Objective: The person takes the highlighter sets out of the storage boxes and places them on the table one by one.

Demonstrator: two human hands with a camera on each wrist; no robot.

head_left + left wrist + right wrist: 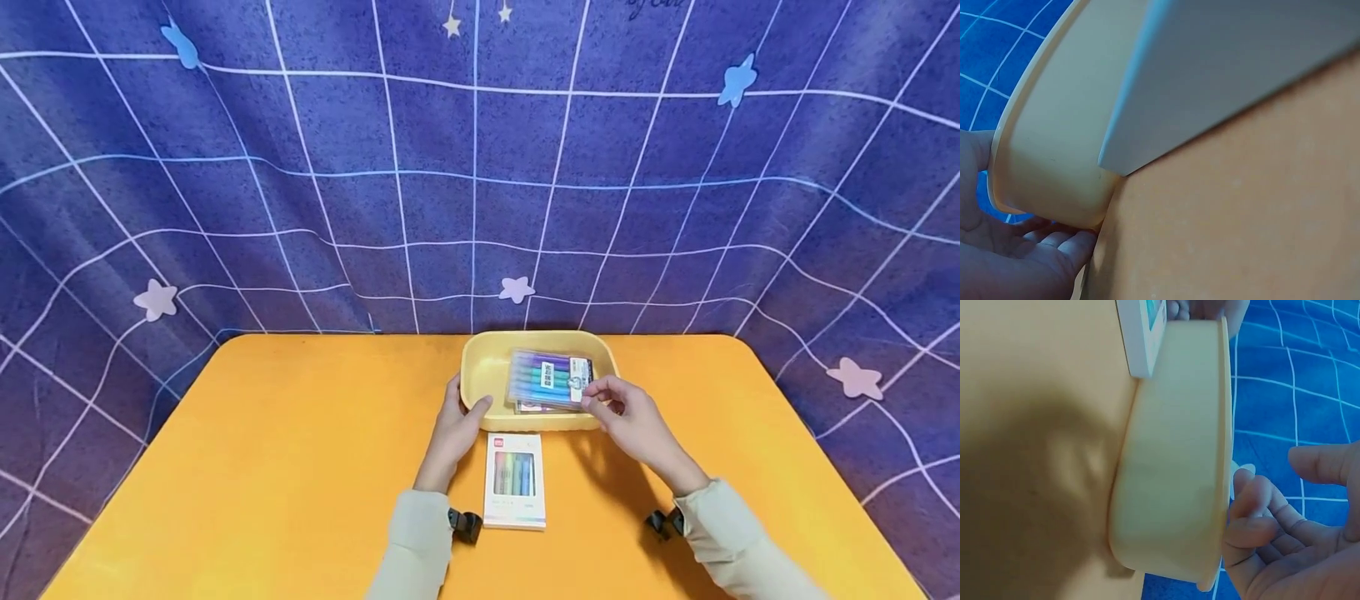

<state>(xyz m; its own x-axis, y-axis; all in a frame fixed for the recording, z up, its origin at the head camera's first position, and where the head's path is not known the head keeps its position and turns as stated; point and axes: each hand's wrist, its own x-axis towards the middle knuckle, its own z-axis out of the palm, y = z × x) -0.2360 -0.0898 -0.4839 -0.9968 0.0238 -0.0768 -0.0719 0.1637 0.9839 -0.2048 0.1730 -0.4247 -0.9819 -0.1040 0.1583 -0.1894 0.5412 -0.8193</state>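
Note:
A pale yellow basket [483,358] stands near the table's far edge. My left hand [455,425] grips its left side, the thumb over the rim and the fingers against the outer wall. Inside lies a clear case of coloured pens [534,379] in purple, green and blue, on top of another pack that is mostly hidden. At the case's right end is my right hand [630,417], its fingers loosely bent; in the right wrist view the thumb stands apart from the fingers with nothing between. A white box of pastel pens [514,510] lies in front of the basket.
The yellow-orange table [300,467] runs out to both sides. Behind it hangs a blue curtain [420,200] with a white grid and stars, close to the basket's far side. The white box lies between my forearms.

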